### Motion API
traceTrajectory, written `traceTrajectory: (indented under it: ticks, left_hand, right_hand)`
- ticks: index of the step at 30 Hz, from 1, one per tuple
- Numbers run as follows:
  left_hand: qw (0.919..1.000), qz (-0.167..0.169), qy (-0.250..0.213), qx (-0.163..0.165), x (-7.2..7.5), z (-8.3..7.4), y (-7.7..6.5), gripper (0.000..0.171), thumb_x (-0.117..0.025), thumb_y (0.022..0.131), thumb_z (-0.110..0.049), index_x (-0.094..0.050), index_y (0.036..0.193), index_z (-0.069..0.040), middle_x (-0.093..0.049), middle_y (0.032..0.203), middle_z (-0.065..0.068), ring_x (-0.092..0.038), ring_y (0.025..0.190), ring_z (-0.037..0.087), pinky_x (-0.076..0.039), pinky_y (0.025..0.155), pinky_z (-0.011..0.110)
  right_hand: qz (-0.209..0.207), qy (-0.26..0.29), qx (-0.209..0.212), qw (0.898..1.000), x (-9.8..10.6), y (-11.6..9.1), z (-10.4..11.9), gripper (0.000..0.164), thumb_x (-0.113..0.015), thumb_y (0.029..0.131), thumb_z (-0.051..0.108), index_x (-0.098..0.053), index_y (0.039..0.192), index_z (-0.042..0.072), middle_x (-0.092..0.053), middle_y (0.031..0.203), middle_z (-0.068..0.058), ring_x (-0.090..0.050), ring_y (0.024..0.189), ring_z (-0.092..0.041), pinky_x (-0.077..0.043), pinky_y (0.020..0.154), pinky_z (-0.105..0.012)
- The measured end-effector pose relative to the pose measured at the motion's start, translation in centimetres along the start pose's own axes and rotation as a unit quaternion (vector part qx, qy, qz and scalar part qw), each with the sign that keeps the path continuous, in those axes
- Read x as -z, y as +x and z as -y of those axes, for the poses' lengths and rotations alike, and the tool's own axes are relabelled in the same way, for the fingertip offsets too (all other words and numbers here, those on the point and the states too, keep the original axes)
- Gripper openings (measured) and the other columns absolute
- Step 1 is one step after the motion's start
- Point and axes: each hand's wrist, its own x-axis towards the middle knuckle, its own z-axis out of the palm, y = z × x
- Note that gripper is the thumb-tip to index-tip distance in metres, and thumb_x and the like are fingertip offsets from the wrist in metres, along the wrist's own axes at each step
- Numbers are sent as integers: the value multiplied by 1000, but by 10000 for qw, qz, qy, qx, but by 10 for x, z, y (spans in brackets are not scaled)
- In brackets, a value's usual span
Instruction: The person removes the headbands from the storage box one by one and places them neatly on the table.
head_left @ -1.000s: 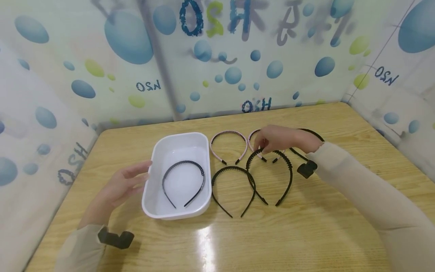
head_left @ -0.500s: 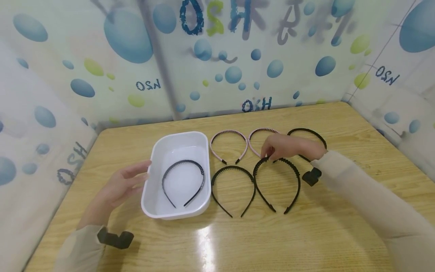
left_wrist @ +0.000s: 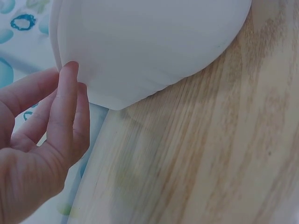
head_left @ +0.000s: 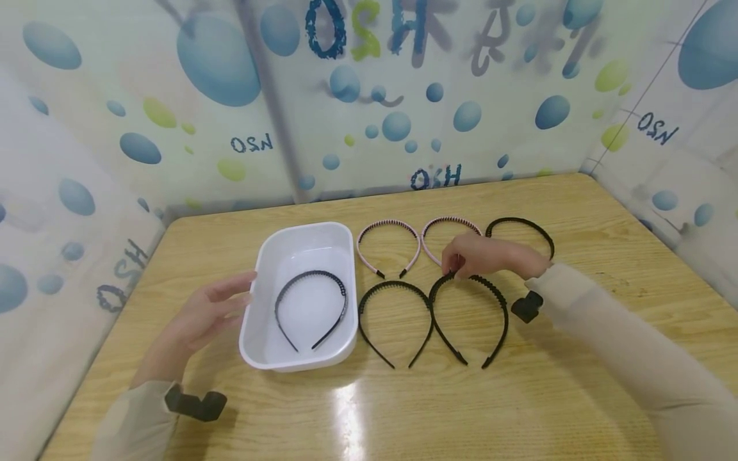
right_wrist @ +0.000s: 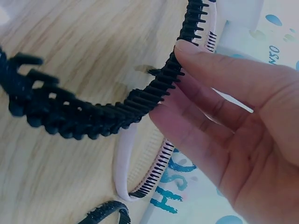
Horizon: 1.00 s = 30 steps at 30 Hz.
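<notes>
In the head view my right hand (head_left: 475, 255) pinches the top of a black toothed headband (head_left: 505, 314), whose two ends point toward me, close over the table. The right wrist view shows thumb and fingers on its toothed band (right_wrist: 79, 116). My left hand (head_left: 210, 314) has its fingertips at the left side of a white plastic tray (head_left: 305, 250), fingers fairly straight; the left wrist view shows those fingers (left_wrist: 67, 107) against the outer wall. Inside the tray lies a thin black headband (head_left: 314, 274). Another black headband (head_left: 398, 283) lies between the tray and the held one.
Two pink headbands with dark teeth, a left one (head_left: 389, 223) and a right one (head_left: 452, 219), lie in the back row. A black headband (head_left: 521, 221) is at their right, partly behind the right wrist. The wooden table (head_left: 415, 410) meets bubble-patterned walls (head_left: 369, 153).
My right hand has moved right and slightly toward me with the black headband, which now stands beside the other black one instead of overlapping it. The left hand stays at the tray.
</notes>
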Motion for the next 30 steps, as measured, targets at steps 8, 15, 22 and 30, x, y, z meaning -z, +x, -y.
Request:
traceTrajectory:
  ticks: [8, 15, 22, 30]
  left_hand:
    - [10000, 35, -6, 0, 0, 0, 0, 36, -53, 92, -3, -59, 122, -21, -57, 113, -12, -56, 100, 5, -51, 81, 25]
    - [10000, 36, -22, -32, -1, 0, 0, 36, -53, 92, -3, -59, 123, -20, -58, 113, -12, -57, 100, 5, -50, 81, 25]
    - [9999, 67, -53, -67, -1, 1, 1, 35, -53, 92, -2, -60, 121, -21, -58, 113, -11, -56, 101, 4, -50, 81, 25]
    - [10000, 50, -2, -10, -2, 0, 1, 35, -53, 92, -3, -59, 122, -21, -57, 113, -12, -55, 101, 4, -50, 82, 25]
  right_hand:
    - [73, 94, -168, 9998, -3, -2, 0, 15, -68, 79, -2, -67, 91, 7, -63, 86, 0, -58, 78, -11, -51, 67, -27]
    - [80, 95, -41, 9999, 0, -5, 3, 15, -68, 79, -3, -67, 91, 5, -64, 87, -2, -59, 79, -14, -52, 68, -28]
    - [109, 101, -71, 9999, 3, -5, 3, 16, -68, 78, -4, -68, 91, 5, -64, 87, -1, -59, 81, -14, -52, 70, -28]
    - [146, 173, -116, 9997, -1, -5, 2, 16, -68, 78, -5, -68, 91, 5, -65, 87, -1, -60, 78, -12, -52, 67, -27]
